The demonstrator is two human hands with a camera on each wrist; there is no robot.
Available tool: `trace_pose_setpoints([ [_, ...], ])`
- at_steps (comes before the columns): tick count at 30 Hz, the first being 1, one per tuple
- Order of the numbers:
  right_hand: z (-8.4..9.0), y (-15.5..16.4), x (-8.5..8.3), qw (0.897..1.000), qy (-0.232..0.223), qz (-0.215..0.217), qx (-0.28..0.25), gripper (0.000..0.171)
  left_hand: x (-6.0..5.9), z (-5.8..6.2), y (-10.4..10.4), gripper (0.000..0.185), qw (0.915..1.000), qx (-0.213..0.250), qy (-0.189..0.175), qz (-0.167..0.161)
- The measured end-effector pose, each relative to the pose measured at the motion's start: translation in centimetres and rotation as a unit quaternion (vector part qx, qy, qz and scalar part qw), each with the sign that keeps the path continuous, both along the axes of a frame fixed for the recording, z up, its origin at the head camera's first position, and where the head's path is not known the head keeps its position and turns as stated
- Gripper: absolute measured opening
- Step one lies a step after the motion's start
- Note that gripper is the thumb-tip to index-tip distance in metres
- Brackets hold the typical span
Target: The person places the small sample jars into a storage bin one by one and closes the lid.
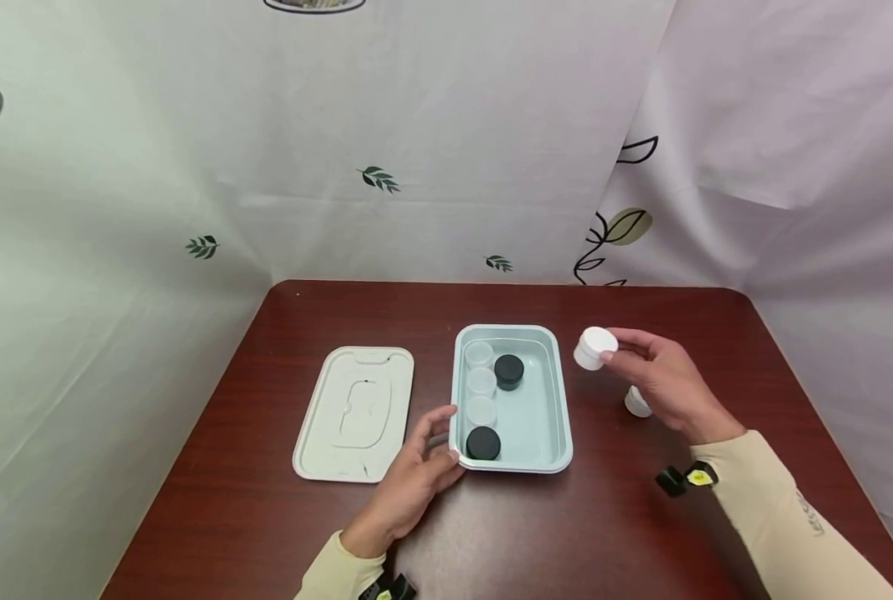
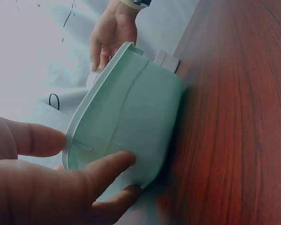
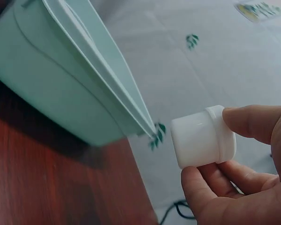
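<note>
A pale green plastic tub [image 1: 554,400] stands on the table. Inside, along its left side, runs a column of clear-lidded jars [image 1: 481,382], with a black-lidded jar [image 1: 484,443] at the near end. Another black-lidded jar [image 1: 509,369] is right of that column. My left hand [image 1: 413,475] holds the tub's near left corner, its fingertips against rim and wall. To the right of the tub, my right hand [image 1: 667,379] pinches a white lidded jar [image 3: 196,138] between thumb and fingers, above the table. A second white jar [image 1: 637,403] sits beneath that hand, partly hidden.
A flat white lid [image 1: 353,414] lies on the table left of the tub. The dark red wooden table [image 1: 266,400] meets a white curtain [image 1: 446,225] printed with leaves at its back and sides. Each wrist wears a strapped camera.
</note>
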State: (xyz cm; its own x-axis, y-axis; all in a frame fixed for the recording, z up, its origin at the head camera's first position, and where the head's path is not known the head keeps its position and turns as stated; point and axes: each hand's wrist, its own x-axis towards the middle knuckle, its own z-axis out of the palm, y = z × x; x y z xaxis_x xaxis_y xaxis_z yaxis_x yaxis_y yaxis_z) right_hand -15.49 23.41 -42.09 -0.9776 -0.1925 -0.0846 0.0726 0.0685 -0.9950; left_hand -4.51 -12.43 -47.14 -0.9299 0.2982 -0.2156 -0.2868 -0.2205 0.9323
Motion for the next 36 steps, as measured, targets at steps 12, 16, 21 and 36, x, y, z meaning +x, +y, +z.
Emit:
trace_pose_setpoints([
  [12, -0.4, -4.8, -0.1, 0.999, 0.001, 0.046, 0.019, 0.053, 0.0, -0.2, 0.1, 0.062, 1.0000, 0.003, -0.002, 0.000],
  [16, -0.4, -6.1, -0.1, 0.998, -0.011, 0.058, 0.030, 0.053, 0.0, -0.2, 0.1, 0.062, 1.0000, 0.005, -0.003, 0.000],
  [21, -0.6, -7.3, -0.3, 0.995, -0.024, 0.079, 0.053, 0.056, -0.1, -0.2, 0.0, 0.062, 1.0000, 0.005, -0.004, 0.002],
  [36, -0.8, -9.3, -0.6, 0.985, -0.025, 0.121, 0.117, 0.053, -0.1, -0.1, 0.0, 0.062, 1.0000, 0.002, -0.003, 0.002],
])
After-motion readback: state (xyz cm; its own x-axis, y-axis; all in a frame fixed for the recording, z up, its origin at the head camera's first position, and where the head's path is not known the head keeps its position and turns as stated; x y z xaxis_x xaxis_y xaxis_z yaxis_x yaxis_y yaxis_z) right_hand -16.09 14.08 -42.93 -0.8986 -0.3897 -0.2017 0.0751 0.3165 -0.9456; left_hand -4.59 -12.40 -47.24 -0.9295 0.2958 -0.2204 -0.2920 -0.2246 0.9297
